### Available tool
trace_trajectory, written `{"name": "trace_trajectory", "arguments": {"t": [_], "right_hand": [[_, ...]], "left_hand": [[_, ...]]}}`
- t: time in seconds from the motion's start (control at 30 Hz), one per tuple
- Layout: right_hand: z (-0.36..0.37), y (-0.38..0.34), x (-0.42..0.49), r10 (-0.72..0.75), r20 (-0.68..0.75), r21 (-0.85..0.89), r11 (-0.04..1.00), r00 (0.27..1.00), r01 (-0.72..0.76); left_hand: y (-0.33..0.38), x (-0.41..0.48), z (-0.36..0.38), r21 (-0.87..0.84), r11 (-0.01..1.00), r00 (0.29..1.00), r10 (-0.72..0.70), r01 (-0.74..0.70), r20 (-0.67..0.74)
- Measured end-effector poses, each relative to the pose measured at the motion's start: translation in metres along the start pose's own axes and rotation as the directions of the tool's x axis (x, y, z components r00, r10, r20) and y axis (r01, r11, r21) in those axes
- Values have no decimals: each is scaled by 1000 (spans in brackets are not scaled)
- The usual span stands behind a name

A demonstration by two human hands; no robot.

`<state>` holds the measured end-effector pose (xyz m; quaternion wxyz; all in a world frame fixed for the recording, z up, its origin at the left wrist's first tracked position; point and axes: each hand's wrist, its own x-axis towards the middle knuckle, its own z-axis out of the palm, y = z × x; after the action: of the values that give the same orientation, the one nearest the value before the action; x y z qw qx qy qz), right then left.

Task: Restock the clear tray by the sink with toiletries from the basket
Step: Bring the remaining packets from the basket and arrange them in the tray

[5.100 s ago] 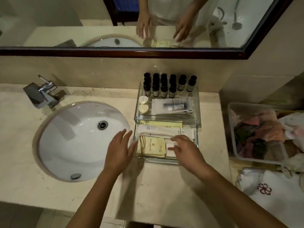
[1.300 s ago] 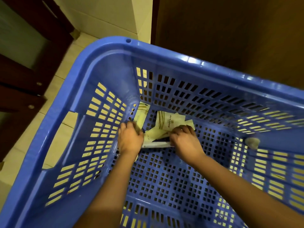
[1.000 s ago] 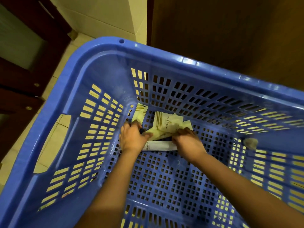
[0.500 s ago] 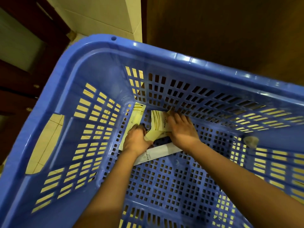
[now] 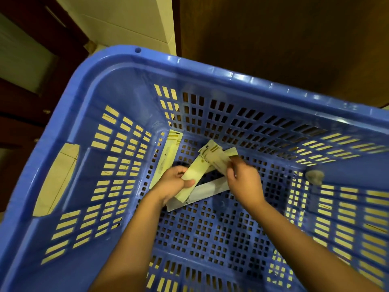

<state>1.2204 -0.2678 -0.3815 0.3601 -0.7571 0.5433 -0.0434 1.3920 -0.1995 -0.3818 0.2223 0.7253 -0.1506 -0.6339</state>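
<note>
Blue basket (image 5: pixel 90 95): long sachet (image 5: pixel 168 154) leaning on left wall, untouched. Left hand (image 5: pixel 172 185) lifting off basket floor, grip pinching cream sachet (image 5: pixel 192 175). White packet (image 5: pixel 207 190) lying flat beneath. Right hand (image 5: pixel 242 179) rising too, grip holding gold-striped sachets (image 5: pixel 216 157). Half second ago both pressing down on pile. Judging pick done. Clear tray out of view, carrying next.

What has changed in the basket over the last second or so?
Both hands have come up off the pile with packets. The left hand now grips a yellow packet and the right hand pinches a second packet, both raised. The white packet stays flat on the floor of the basket, and the long packet still leans in the corner.
</note>
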Motion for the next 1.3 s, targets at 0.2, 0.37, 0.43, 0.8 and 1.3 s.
{"name": "trace_trajectory", "arguments": {"t": [0.2,0.37,0.43,0.8,1.3], "right_hand": [[-1,0,-22,564,277,657,479,778,-582],[0,-7,-23,450,577,697,163,681,-698],[3,-9,-20,442,607,675,152,661,-722],[6,6,-18,577,514,721,111,635,-684],[-17,19,-25,506,385,658,437,772,-614]], "left_hand": [[-8,-8,9,-137,990,993,-59,46,-97],[-16,-15,33,-173,982,993,-89,75,-76],[-18,-18,46,-155,986,997,-69,65,-20],[-12,-6,46,131,988,979,108,-86,-171],[10,26,40,748,664,961,197,15,-195]]}}
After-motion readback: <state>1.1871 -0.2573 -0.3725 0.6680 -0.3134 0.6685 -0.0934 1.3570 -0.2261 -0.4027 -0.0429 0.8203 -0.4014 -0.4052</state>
